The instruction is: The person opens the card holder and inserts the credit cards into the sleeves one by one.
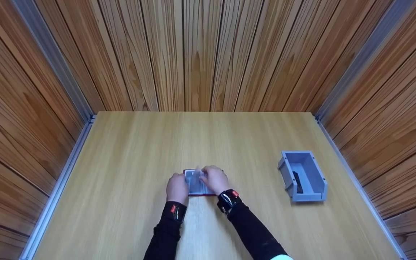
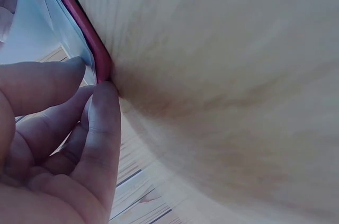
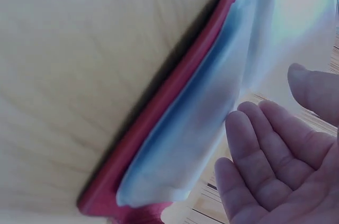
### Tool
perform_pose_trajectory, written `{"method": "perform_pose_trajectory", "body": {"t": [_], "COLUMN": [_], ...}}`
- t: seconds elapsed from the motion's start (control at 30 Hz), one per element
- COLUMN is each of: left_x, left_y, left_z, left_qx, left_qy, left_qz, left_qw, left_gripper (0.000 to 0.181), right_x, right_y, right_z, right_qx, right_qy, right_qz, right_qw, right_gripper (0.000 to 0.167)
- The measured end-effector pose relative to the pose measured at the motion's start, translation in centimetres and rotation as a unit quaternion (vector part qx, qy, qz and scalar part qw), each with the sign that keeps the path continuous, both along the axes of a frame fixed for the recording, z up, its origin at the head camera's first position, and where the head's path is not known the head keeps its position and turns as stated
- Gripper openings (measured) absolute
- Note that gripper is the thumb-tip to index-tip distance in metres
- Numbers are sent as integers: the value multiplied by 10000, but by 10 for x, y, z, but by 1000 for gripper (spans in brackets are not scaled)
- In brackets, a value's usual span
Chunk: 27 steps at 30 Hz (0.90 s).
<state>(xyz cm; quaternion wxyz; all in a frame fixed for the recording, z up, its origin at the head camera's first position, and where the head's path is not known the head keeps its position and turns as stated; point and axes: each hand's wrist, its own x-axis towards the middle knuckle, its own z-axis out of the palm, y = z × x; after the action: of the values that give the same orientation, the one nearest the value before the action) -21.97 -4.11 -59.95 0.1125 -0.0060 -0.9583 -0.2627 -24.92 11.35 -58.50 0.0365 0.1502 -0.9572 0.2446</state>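
The booklet's cover (image 3: 103,189) is red, smooth and softly sheened, like plastic or coated card. Its pages (image 3: 190,134) are thin, see-through plastic film, glossy enough to throw back white glare. The worktop (image 1: 139,144) has a pale wood-grain surface, smooth, with a low satin sheen. Behind it, the wall (image 1: 197,54) shows wooden planks with bold grain and dark grooves. The corner posts (image 1: 54,61) look like dull grey metal. The bin (image 1: 309,196) is smooth blue-grey plastic. Arm sleeves (image 1: 163,234) are matt black cloth; the wristbands (image 1: 226,200) shine, hard and glossy. The black piece (image 1: 297,182) inside the bin seems matt, though too small to judge its material.
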Motion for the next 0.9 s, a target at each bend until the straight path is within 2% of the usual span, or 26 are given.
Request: {"method": "perform_pose_trajectory", "body": {"t": [0.23,0.33,0.37,0.47,0.57,0.6,0.67,0.9], "left_x": [1,1,1,1,0,0,-1,-1], "left_y": [-1,-2,-2,-3,-4,-4,-5,-7], "left_z": [-2,-3,-3,-3,-4,-5,-6,-6], "left_qx": [155,160,166,210,236,231,206,295], "left_qy": [159,209,237,315,374,375,387,257], "left_qz": [-85,-120,-131,-157,-173,-175,-186,-184], "left_qw": [9997,9996,9995,9992,9989,9989,9989,9991], "left_gripper": [7,7,7,6,5,5,4,7], "right_x": [-2,1,-1,0,1,4,5,8], "right_y": [-2,-2,-1,-1,-2,-4,-5,-8], "right_z": [-7,-9,-15,-16,-17,-10,-10,-10], "right_qx": [-2,-63,-87,-110,-33,2,134,333], "right_qy": [173,347,472,533,486,386,392,335], "right_qz": [192,320,381,441,428,397,392,337], "right_qw": [9997,9989,9981,9975,9979,9985,9984,9983], "right_gripper": [23,21,21,20,21,21,22,22]}}
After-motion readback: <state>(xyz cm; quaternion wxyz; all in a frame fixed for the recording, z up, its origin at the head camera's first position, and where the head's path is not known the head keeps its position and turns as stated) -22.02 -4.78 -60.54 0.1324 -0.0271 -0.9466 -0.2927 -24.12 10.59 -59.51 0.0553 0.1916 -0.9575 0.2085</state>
